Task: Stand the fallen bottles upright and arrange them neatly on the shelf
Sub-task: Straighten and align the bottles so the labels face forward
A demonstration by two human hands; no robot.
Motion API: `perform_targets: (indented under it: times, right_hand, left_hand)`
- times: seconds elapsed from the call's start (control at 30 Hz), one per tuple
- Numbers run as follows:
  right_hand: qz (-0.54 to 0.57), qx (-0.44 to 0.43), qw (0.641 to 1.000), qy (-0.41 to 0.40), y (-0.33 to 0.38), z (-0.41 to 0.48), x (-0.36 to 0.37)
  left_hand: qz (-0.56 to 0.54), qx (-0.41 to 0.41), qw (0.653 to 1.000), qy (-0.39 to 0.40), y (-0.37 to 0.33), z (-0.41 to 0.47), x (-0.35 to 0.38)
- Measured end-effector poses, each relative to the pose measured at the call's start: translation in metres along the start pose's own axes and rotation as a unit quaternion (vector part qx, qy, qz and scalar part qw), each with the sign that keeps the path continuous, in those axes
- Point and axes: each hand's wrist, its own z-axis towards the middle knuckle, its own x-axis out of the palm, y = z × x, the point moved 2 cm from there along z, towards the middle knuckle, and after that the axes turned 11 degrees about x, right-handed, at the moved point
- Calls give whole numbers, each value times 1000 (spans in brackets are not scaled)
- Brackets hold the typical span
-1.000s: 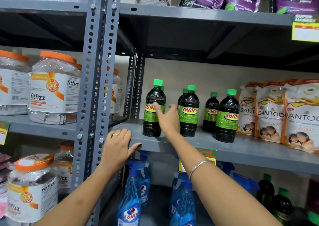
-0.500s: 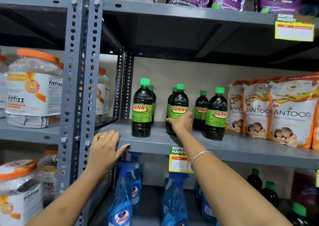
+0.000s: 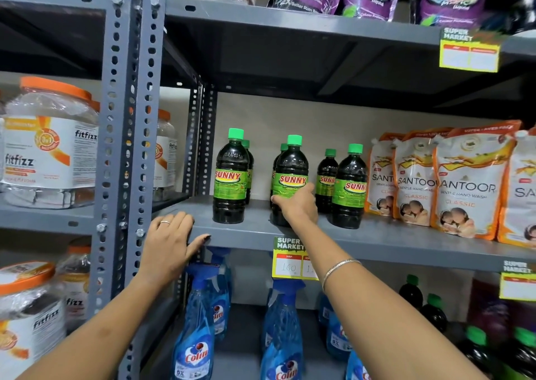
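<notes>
All the dark green-capped Sunny bottles on the middle shelf stand upright now, so the righting seems done — what is in hand looks like the arranging.

The right hand is wrapped around the lower body of the middle front bottle, thumb on its left side and fingers curled round the right, gripping it just under the label. That bottle stands on the shelf near the front edge, with a second bottle's cap just showing behind it. To its left, with a clear gap between, stands the left front bottle, also with one behind. To its right stand the right front bottle and, a little further back, another bottle. The Santoor pouches begin just beside that pair.

The left hand holds nothing — it lies flat over the front lip of the shelf by the grey upright post, fingers spread, likely for bracing.

The spacing is uneven: a wide gap on the left, a tighter cluster on the right. The next move probably calls for sliding the gripped bottle sideways to even the row, label facing out, kept low and steady so it does not knock its neighbours or the one behind.
</notes>
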Motion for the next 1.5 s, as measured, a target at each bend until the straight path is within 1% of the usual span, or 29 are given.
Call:
perform_targets:
  times: [0.23, 0.33, 0.4, 0.47, 0.53, 0.63, 0.7, 0.77, 0.8, 0.87, 1.0, 1.1, 1.23, 1.37, 1.5]
  right_hand:
    - [1, -4, 1000, -4, -1, -6, -4]
    - [7, -11, 1000, 10, -1, -5, -3]
    - [29, -23, 999, 22, -2, -5, -3]
    - [63, -36, 997, 14, -3, -5, -6]
    - [98, -51, 993, -30, -4, -5, -16]
    - [154, -88, 973, -147, -4, 3, -37]
    - [143, -99, 960, -220, -5, 13, -50]
    - [101, -76, 953, -275, -12, 24, -62]
    - [81, -59, 953, -286, -16, 28, -67]
    - [51, -28, 963, -264, -25, 36, -73]
    - [32, 30, 991, -125, -44, 50, -75]
    - [52, 60, 994, -73, -55, 61, -73]
    - [57, 69, 995, -49, -63, 70, -74]
    - [29, 65, 995, -66, -64, 68, -77]
    - [30, 63, 994, -84, -64, 62, -79]
  left_hand:
    - [5, -11, 1000, 20, -1, 0, -3]
    - [9, -8, 1000, 23, 0, 0, -3]
    - [2, -7, 1000, 27, 1, -1, -3]
    - [-12, -8, 999, 33, 0, -1, -4]
    - [-26, -16, 999, 32, -2, -1, -6]
    - [-58, -22, 998, 9, -21, 1, -12]
    - [-78, -15, 997, -3, -41, 6, -12]
    - [-90, 0, 996, -2, -62, 14, -10]
    - [-93, 4, 996, 0, -69, 17, -8]
    - [-95, 5, 995, 3, -76, 19, -3]
    - [-85, 17, 996, 3, -79, 15, 5]
    - [-83, 20, 996, -3, -78, 14, 6]
    - [-70, 15, 997, 5, -78, 14, 8]
    - [-60, 14, 998, -8, -79, 15, 7]
    - [-58, 13, 998, -22, -80, 15, 4]
